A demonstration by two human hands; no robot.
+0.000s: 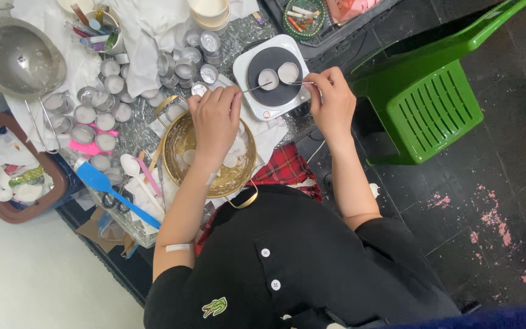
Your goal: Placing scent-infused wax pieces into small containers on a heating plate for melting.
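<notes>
Tweezers (pixel 302 83), thin metal, are pinched in the right hand (pixel 331 102) at the back end, tips reaching over the hotplate (pixel 273 76) toward the right-hand one of two small tin cups (pixel 288 72) set on the dark burner disc. The left hand (pixel 215 117) is closed narrow on a second thin metal rod or pick (pixel 257 88), its tip pointed at the left tin cup (pixel 268 78); fingers curled tight, nothing else held as far as can be seen.

Handling, as judged: cups are thin-walled metal, very light, easily tipped or dented, prob. hot while on the burner, contents pale and poss. liquid wax, so spill risk. Best gripped by the rim w/ the tweezers, not by bare fingers. Tweezers are stiff but slippery; a firm pinch near mid-length would give more control.

Relative to the hotplate: right hand is just beside its right edge, left hand near its lower-left corner, above the gold bowl (pixel 209 157), which holds pale flat pieces. More empty tin cups (pixel 106 84) are clustered well to the left of the hotplate on the worktop (pixel 238 36), w/ a blue spatula (pixel 108 189) further down-left and a steel bowl (pixel 19 58) at far left. A green plastic chair (pixel 433 103) stands to the right of the hotplate on the floor.
</notes>
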